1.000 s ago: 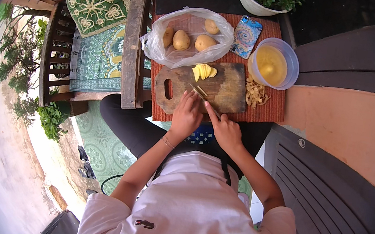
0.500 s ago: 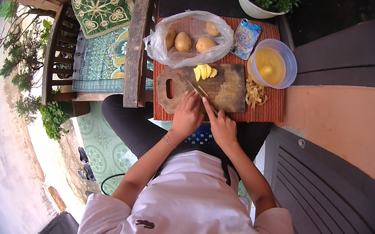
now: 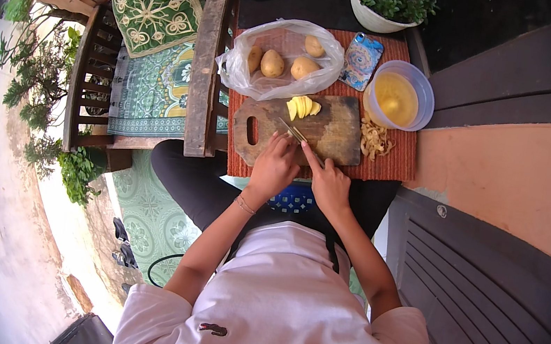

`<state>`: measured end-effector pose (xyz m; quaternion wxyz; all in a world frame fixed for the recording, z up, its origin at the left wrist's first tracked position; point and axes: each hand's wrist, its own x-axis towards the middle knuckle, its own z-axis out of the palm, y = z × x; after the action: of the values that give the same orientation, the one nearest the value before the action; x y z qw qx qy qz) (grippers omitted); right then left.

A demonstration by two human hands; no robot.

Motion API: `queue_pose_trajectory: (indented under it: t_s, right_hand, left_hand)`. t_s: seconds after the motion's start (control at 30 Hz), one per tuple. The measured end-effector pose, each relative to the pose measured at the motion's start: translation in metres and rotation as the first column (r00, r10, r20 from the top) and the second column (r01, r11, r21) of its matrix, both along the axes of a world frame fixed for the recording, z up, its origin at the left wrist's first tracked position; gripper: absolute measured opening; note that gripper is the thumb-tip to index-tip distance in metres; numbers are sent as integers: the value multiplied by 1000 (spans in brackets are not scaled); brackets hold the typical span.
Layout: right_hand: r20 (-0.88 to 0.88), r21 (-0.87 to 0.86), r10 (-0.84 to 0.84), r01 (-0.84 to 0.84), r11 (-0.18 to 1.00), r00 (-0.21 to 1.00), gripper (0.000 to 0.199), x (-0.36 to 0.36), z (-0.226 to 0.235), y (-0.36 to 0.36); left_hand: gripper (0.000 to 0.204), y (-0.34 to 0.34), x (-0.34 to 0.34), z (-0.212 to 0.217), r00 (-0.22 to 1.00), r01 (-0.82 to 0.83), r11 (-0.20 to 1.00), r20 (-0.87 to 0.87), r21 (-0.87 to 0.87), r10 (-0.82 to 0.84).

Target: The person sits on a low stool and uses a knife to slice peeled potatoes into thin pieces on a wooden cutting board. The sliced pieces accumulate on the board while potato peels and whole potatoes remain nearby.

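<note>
My right hand [image 3: 330, 183] grips a kitchen knife [image 3: 291, 130], its index finger stretched along the top of the blade. The blade slants up and to the left over a worn wooden cutting board [image 3: 338, 128]. Just left of the knife, my left hand [image 3: 273, 168] is closed with fingertips bunched down on the board's near edge; whatever lies under them is hidden. Beyond the blade sits a small fan of yellow potato slices [image 3: 303, 108].
Behind the board lies an open clear plastic bag [image 3: 230, 70] with several unpeeled potatoes [image 3: 273, 64]. To the right are a tub [image 3: 428, 98] of cloudy liquid, potato peelings [image 3: 375, 141] and a blue patterned phone [image 3: 361, 61]. A wooden bench arm [image 3: 204, 91] borders the left.
Both hands stay at the same spot on the board, with the knife shifted only slightly. The whole view has moved a little; the slices and bag look unchanged.
</note>
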<state>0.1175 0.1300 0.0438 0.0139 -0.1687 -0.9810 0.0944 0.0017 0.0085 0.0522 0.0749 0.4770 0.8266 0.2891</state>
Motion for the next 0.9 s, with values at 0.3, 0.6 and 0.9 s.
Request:
queue_pose_trajectory:
  t_s: [0.3,0.6,0.9]
  right_hand:
    - [-4,-137,-42,41,990,999,64,3,10,-3]
    - [65,-144,-105,114,983,992,24,12,17,-5]
    - [126,-94,-30,42,995,992,33,5,29,6]
  left_hand:
    - [48,0,6,6,992,-28,993,-124,-117,13]
    - [49,-3,7,7,986,-21,990,-167,-136,-3]
    - [51,-2,6,4,996,10,995,-86,-96,-18]
